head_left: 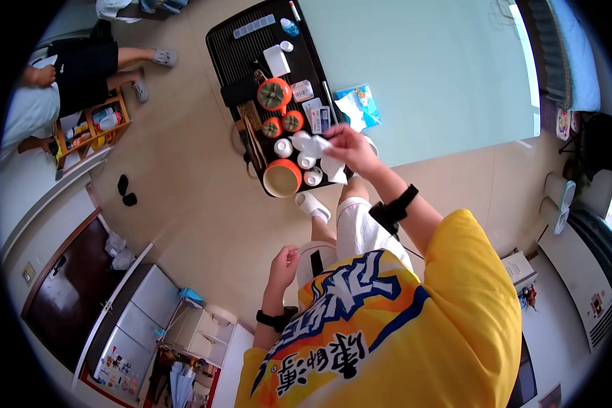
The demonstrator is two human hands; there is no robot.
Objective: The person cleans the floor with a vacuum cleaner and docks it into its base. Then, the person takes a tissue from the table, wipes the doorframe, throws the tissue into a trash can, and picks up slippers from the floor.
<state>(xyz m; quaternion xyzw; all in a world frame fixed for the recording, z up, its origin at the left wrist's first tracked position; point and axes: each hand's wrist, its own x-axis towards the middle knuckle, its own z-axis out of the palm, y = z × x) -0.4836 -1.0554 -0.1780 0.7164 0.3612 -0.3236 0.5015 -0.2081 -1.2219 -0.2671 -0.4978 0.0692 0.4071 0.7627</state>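
My right hand (pixel 350 148) is over the near end of a black tea tray (pixel 217 47), its fingers pinched on a crumpled white tissue (pixel 311 143). The tissue hangs over small white cups (pixel 313 177). An orange bowl (pixel 282 178) sits at the tray's near corner, and another white piece (pixel 334 169) lies beside the cups. Farther up the tray stand an orange teapot (pixel 274 94) and two small orange jars (pixel 293 121) with dark green tops. My left hand (pixel 283 264) hangs low near my leg, fingers curled in, with nothing visible in it.
A pale glass-topped table (pixel 428 75) adjoins the tray, with a blue tissue pack (pixel 368 107) at its edge. At the left another person (pixel 81 75) sits beside a wooden shelf (pixel 92 136). Black slippers (pixel 126 190) lie on the floor.
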